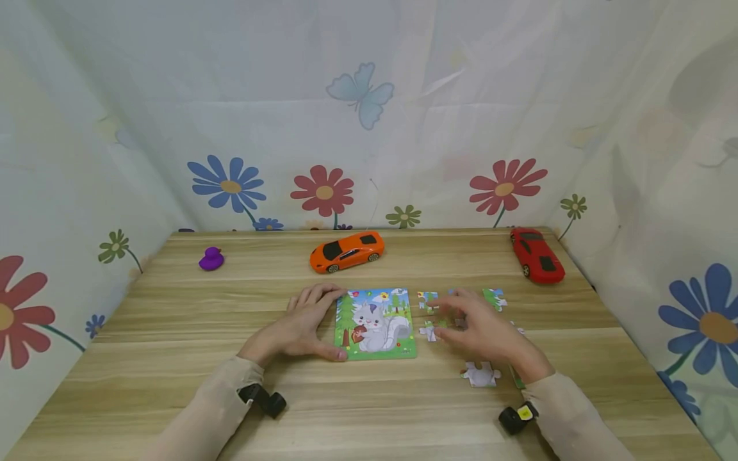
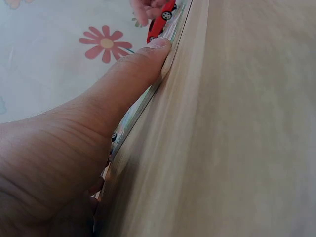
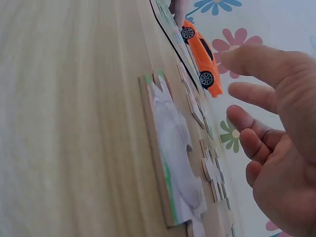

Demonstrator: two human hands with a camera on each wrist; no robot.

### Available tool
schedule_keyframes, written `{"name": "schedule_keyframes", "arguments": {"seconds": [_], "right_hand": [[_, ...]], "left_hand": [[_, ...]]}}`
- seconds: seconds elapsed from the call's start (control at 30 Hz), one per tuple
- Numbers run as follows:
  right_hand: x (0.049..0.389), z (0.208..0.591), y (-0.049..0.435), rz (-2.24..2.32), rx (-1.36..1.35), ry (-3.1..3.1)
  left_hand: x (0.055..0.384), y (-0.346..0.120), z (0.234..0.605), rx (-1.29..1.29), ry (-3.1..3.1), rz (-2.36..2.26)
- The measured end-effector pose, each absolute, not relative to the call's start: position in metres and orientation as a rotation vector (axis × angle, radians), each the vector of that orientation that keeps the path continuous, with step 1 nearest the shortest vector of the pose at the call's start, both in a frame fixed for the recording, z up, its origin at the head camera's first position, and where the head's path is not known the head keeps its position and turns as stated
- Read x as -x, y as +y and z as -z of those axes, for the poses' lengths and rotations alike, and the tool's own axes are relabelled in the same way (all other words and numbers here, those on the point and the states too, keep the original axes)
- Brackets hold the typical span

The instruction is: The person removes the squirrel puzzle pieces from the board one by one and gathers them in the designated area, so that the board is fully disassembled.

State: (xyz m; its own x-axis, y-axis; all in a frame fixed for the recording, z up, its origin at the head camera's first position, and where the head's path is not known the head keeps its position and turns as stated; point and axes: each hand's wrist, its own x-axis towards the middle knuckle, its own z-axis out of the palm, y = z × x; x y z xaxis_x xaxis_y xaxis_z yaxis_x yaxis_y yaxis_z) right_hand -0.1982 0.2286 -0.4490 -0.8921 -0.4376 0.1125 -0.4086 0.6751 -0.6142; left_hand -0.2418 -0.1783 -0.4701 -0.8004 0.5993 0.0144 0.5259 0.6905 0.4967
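A square picture board with a grey squirrel on it lies flat on the table. My left hand rests along its left side, thumb straight at the lower left corner and fingertips near the upper left corner. My right hand hovers over loose jigsaw pieces to the right of the board, fingers spread and slightly bent with nothing between them. A piece and another piece lie beside the board. Nearer me is a grey-white piece, large in the right wrist view. My right hand partly covers several pieces.
Behind the board stands an orange toy car. A red toy car is at the back right, and a purple toy duck at the back left. One green-edged piece lies beyond my right hand. Flower-printed curtains surround the wooden table.
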Motion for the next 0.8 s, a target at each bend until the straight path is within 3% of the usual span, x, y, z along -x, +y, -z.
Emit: {"name": "schedule_keyframes", "arguments": {"seconds": [0.33, 0.8], "right_hand": [[0.2, 0.445, 0.221, 1.171, 0.645, 2.845], [0.203, 0.442, 0.195, 1.199, 0.758, 2.83]], "left_hand": [[0.243, -0.179, 0.47, -0.929, 2.756, -0.735], [0.243, -0.18, 0.471, -0.928, 2.751, -0.74]]}}
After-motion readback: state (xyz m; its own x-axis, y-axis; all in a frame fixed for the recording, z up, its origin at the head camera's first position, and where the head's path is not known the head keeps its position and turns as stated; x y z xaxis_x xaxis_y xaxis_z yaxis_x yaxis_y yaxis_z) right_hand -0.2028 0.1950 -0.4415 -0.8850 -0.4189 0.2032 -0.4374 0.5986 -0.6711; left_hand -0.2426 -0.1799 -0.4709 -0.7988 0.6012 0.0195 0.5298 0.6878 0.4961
